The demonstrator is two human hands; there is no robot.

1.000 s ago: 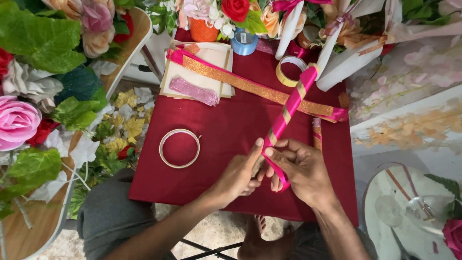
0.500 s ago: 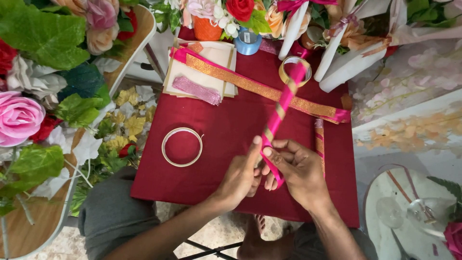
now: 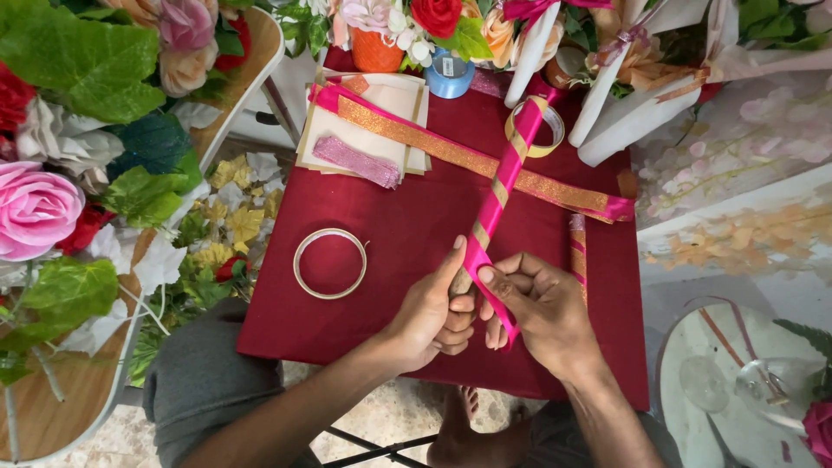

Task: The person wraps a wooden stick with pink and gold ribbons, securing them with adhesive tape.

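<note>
A long stick [image 3: 507,178] wound with pink ribbon in a spiral, gold showing between the turns, lies diagonally over a dark red cloth [image 3: 390,251]. My left hand [image 3: 431,312] grips its near end from the left. My right hand [image 3: 539,308] pinches the loose pink ribbon [image 3: 498,308] against the stick with thumb and fingers. The stick's far end rests by a roll of gold tape [image 3: 537,128].
A wire ring [image 3: 329,263] lies left of my hands. A pink-and-gold ribbon band [image 3: 468,160] crosses cream cards [image 3: 364,130] with a glittery pink strip [image 3: 357,162]. Artificial flowers and leaves [image 3: 78,173] crowd the left and top. A round glass table [image 3: 737,390] stands at lower right.
The stick's far end has swung slightly left and down toward the gold tape roll. My hands stay at its near end, working the pink ribbon.
</note>
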